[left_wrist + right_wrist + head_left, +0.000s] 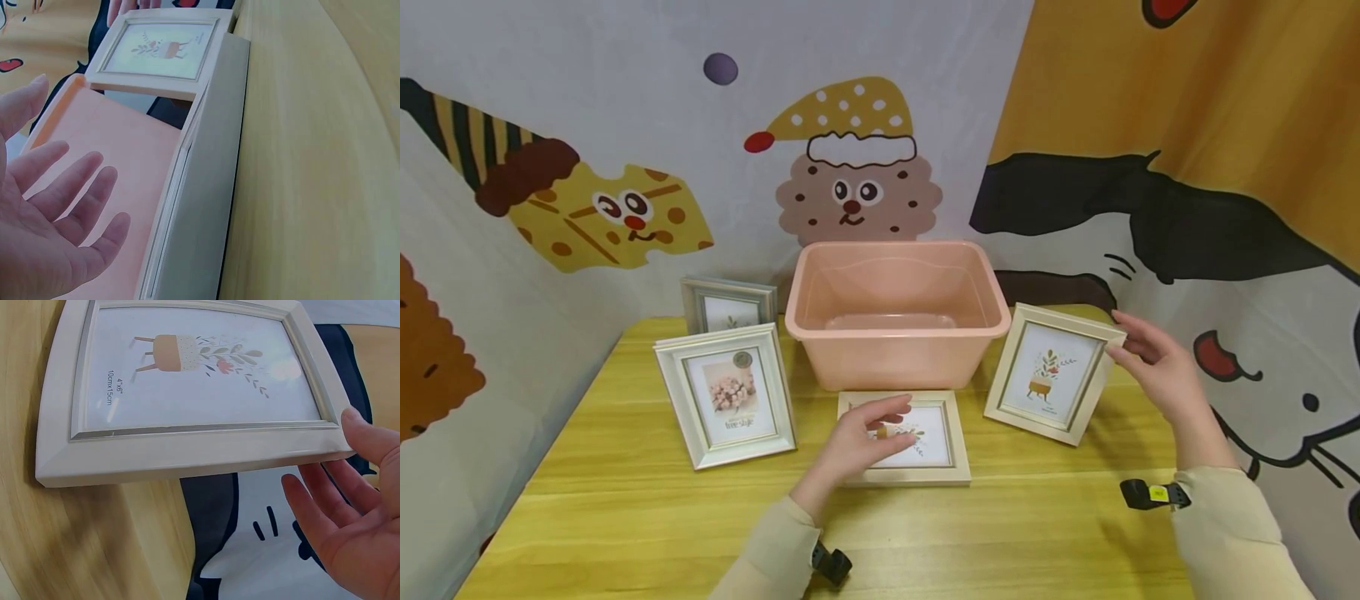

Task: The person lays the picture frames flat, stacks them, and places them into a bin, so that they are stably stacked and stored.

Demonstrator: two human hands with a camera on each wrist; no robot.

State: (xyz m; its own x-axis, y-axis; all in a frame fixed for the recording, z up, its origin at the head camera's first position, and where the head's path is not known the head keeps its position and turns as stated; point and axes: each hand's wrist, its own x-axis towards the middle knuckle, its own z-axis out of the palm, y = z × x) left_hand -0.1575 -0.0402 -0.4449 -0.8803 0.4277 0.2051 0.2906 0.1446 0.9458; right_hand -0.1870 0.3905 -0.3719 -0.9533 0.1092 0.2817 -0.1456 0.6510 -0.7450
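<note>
Standing near the worktop's (1000,533) left edge: two frames (733,400); my right hand (1161,371) pinches a third (1047,379), my left (861,437) spread above the still-flat fourth (932,437).

Left hand (857,437): fingers relaxed, slightly bent, gaps between them in the left wrist view. Right hand (1159,375): thumb opposed to bent fingers, pinching. Forearms well apart, reaching forward; left sleeve (767,546) and right sleeve (1232,521) end near the wrists.
</note>
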